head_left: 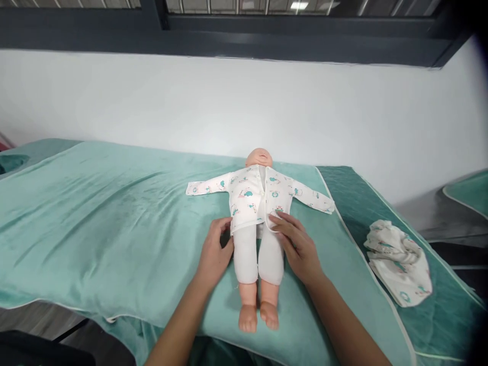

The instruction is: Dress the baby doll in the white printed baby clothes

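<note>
on the light green cover (125, 218), near the white wall (229, 101), lies a doll (245, 256) on its back, with a printed white shirt (244, 198) over its upper body and both sleeves spread to the sides. the left hand (215, 249) is beside the lower side of the shirt, with a clear gap between thumb and fingers; it seems to have hold of nothing. the right hand (299, 246) has its fingers a little bent upon the lower front corner of the shirt; whether it pinches the cloth, i cannot tell. the step in hand, as i judge, is arranging the shirt's front, which is parted at the neck. the next move would call for a light finger grip on the edges. on the right lies a crumpled cloth (398, 262) with similar small prints. i can read no brand, label or writing anywhere.
</note>
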Motion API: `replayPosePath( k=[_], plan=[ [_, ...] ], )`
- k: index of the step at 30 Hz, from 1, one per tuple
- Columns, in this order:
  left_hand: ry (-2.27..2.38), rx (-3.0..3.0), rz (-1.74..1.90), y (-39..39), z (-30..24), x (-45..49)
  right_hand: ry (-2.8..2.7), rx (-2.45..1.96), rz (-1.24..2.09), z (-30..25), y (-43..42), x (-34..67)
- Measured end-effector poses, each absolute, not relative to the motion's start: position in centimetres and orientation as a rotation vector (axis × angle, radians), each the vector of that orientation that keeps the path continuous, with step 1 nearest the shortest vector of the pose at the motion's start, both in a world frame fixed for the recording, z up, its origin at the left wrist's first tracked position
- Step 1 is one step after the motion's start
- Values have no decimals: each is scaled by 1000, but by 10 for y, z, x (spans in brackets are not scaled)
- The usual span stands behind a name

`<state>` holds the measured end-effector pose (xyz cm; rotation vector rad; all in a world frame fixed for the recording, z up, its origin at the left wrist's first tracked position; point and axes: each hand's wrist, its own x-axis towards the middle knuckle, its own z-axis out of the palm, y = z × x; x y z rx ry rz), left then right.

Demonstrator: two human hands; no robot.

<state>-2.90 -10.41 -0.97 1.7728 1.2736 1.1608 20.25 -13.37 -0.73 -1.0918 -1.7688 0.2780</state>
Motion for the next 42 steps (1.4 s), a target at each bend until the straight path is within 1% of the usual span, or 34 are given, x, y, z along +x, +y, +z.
replayPosePath(
  k=[4, 7, 10, 13, 15, 18, 24, 29, 37, 40, 42],
  plan=[
    [1362, 1794, 1134, -102, -13, -27, -1587, -1167, 245, -9, -136, 202],
    [1387, 1851, 1124, -103, -14, -25, -1428, -1239, 292, -16, -137, 205],
    [1403, 1864, 1147, -104, -14, -25, -1240, -1417, 303, -25, -138, 209],
    [1396, 1836, 1203, -105, -14, -25, -1095, -1595, 401, -29, -140, 212],
    [1413, 1775, 1261, -108, -14, -27, -1086, -1648, 446, -28, -143, 213],
    [1493, 1691, 1332, -113, -16, -30, -1109, -1701, 404, -23, -149, 213],
    [1669, 1850, 1288, -114, -20, -32, -1158, -1833, 297, -26, -158, 213],
    [1583, 1911, 1353, -110, -22, -32, -1247, -1703, 131, -33, -152, 215],
    [1557, 1844, 1364, -108, -23, -32, -1513, -1419, 85, -39, -152, 218],
    [1509, 1773, 1355, -110, -21, -32, -1552, -1355, 114, -36, -157, 216],
    [1425, 1724, 1382, -112, -20, -34, -1490, -1286, 223, -33, -160, 215]
  ],
)
